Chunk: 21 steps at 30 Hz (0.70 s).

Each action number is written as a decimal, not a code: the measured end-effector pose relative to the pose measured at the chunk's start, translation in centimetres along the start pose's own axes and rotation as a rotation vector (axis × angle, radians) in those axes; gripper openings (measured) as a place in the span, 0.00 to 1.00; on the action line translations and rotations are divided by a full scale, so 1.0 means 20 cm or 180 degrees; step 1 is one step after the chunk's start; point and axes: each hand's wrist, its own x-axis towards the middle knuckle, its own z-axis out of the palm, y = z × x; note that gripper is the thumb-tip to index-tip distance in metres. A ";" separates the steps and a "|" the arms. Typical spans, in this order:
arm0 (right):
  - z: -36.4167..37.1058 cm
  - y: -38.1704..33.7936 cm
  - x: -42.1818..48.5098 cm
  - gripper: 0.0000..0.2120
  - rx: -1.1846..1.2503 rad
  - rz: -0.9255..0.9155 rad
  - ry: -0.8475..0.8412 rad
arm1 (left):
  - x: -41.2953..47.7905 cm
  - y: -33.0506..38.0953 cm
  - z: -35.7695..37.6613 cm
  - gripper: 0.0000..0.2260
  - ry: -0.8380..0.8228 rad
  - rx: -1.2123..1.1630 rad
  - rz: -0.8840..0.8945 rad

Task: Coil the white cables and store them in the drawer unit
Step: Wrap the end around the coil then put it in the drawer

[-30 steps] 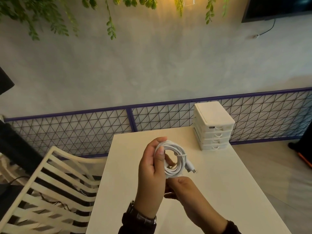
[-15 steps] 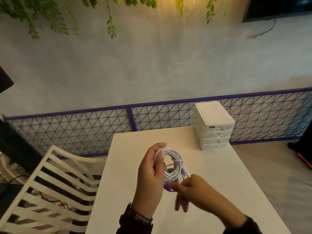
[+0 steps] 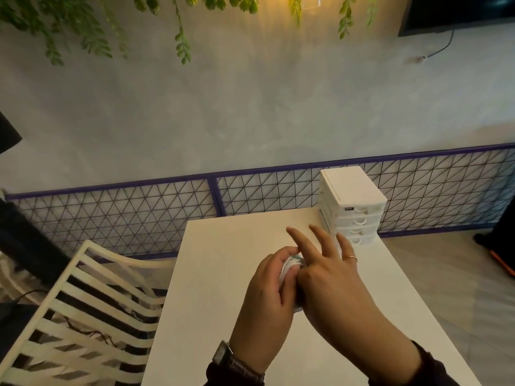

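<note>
The L hand (image 3: 267, 296) was curled round the cable (image 3: 289, 265) & held it tight over the middle of the white surface (image 3: 223, 274). Only a small white bit of the cable showed, at the 12 o'clock end of that hand. The rest was hidden by both hands.

The R hand (image 3: 331, 282) lay on the cable from 3 o'clock & touched the L hand. Its fingers (image 3: 299, 240) were straight & spread out, pointing to about 11 o'clock. They gripped nothing. Its thumb was hidden. One finger had a thin ring (image 3: 351, 257). The L wrist had a watch (image 3: 225, 358). Both arms had dark sleeves.

The drawers (image 3: 354, 207) stood at 1 o'clock from the hands, on the far right corner of the surface. The unit was white w/ 4 drawers, all pushed in. The R fingertips looked close to its bottom edge. Can't tell if they touched it.

A white chair (image 3: 83, 302) w/ slats sat at 8 o'clock, just beside the surface. A wire fence (image 3: 125, 210) w/ a purple frame ran along the wall at 12 o'clock. Green leaves (image 3: 83, 29) hung down at the top. A dark screen (image 3: 459, 12) was up at 1 o'clock.
</note>
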 end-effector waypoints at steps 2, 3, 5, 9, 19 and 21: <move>0.01 0.00 0.02 0.17 -0.0017 -0.0175 -0.0021 | -0.01 0.00 0.00 0.13 0.0047 0.0037 -0.0029; 0.01 0.00 0.03 0.15 0.0109 -0.0256 -0.0036 | 0.00 0.00 -0.01 0.12 0.0086 0.0004 -0.0053; 0.01 0.02 0.03 0.10 0.0539 -0.0375 0.0014 | 0.01 -0.01 -0.04 0.13 0.0140 -0.0137 -0.0091; 0.00 0.07 -0.01 0.02 0.1400 -0.0469 0.0144 | 0.03 0.00 -0.07 0.13 0.0072 -0.0543 -0.0184; -0.08 0.09 -0.06 0.07 0.4636 0.0385 -0.0621 | 0.07 -0.05 -0.14 0.12 0.0011 -0.1032 -0.0345; -0.07 0.09 -0.07 0.11 0.5002 0.0506 -0.0457 | 0.07 -0.05 -0.13 0.11 0.0063 -0.1126 -0.0394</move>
